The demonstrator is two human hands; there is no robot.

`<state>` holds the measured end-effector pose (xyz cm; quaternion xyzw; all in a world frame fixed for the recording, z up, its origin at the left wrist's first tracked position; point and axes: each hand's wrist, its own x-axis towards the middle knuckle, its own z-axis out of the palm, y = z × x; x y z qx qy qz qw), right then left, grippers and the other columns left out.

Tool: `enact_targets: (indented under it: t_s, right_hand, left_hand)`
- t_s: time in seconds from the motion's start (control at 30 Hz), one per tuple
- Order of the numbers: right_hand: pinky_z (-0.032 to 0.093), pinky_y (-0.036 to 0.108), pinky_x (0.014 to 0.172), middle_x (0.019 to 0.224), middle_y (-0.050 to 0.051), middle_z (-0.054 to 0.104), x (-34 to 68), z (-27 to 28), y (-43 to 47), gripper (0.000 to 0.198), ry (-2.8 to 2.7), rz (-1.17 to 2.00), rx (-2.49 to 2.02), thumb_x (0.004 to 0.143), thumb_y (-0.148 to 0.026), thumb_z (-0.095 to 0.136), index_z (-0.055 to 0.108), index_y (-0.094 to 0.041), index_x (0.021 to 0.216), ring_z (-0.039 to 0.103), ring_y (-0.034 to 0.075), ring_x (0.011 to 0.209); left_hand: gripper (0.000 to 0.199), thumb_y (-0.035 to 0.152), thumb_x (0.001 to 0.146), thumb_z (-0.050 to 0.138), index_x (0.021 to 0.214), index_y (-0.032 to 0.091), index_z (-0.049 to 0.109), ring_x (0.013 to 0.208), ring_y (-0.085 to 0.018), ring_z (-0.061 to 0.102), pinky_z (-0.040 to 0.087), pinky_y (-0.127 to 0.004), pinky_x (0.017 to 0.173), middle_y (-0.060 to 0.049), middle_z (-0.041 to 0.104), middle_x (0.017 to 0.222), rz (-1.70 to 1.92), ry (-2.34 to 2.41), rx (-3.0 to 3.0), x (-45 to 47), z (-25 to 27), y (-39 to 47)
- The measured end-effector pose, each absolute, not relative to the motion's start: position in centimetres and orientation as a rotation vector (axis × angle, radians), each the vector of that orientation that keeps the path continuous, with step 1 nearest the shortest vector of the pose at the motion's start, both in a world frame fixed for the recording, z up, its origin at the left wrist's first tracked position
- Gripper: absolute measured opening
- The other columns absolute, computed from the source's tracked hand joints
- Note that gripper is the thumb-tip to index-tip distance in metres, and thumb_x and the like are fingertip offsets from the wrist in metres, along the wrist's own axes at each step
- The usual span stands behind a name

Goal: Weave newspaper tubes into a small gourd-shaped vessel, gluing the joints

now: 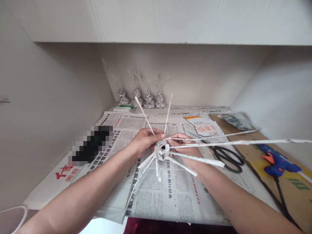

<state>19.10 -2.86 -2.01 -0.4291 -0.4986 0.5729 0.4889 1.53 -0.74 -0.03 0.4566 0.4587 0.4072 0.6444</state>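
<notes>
A small woven piece of rolled newspaper [159, 154] with a dark hole in its centre is held up over the table. Paper tubes [197, 158] stick out from it all round, two of them long and reaching far to the right. My left hand [145, 140] grips its upper left rim, thumb on top and fingers behind. At its upper right, my right hand [183, 144] pinches the rim close to where the long tubes start; some of its fingers are hidden behind the tubes.
Newspaper sheets [180, 198] cover the table. Several gourd-shaped woven pieces [149, 101] stand along the back wall beside loose paper tubes [192, 109]. Black-handled scissors [229, 159] and a blue glue gun [280, 162] on cardboard [302, 204] lie to the right. A blurred dark object [94, 144] lies left.
</notes>
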Motion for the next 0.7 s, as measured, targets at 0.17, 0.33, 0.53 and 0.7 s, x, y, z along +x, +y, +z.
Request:
enact_targets:
  t_s: [0.17,0.33,0.53,0.7]
  right_hand:
    - [0.039,0.028,0.051,0.065,0.001,0.062,19.23,-2.20,-2.76,0.023,-1.360,1.240,-1.078,0.072,-0.040,0.077,0.066,-0.020,0.076,0.052,0.014,0.057]
    - [0.040,0.028,0.053,0.066,0.000,0.062,19.68,-1.70,-2.80,0.023,-1.403,1.289,-1.028,0.073,-0.039,0.077,0.064,-0.020,0.074,0.053,0.013,0.058]
    - [0.037,0.024,0.048,0.062,-0.002,0.058,19.60,-1.21,-2.87,0.029,-1.393,1.331,-1.017,0.069,-0.040,0.079,0.062,-0.018,0.071,0.050,0.010,0.054]
    - [0.038,0.022,0.040,0.055,-0.003,0.058,19.37,-1.29,-2.61,0.037,-1.231,1.440,-1.097,0.063,-0.046,0.082,0.060,-0.017,0.070,0.048,0.008,0.043]
  left_hand:
    - [0.033,0.034,0.056,0.086,0.071,0.013,0.064,0.045,-0.007,0.047,0.036,-0.021,0.045,0.002,0.058,0.054,0.955,1.094,1.160,1.62,0.37,-1.05]
    - [0.034,0.035,0.058,0.083,0.066,0.014,0.058,0.047,-0.007,0.048,0.036,-0.020,0.045,0.003,0.056,0.054,0.934,1.053,1.156,1.61,0.37,-1.02]
    - [0.033,0.032,0.060,0.084,0.073,0.014,0.059,0.048,-0.007,0.049,0.036,-0.019,0.047,0.004,0.057,0.056,0.868,1.008,1.263,1.17,0.24,-0.86]
    - [0.029,0.025,0.061,0.083,0.076,0.013,0.062,0.050,-0.007,0.052,0.040,-0.020,0.048,0.003,0.060,0.060,0.882,0.996,1.267,1.05,0.61,-0.99]
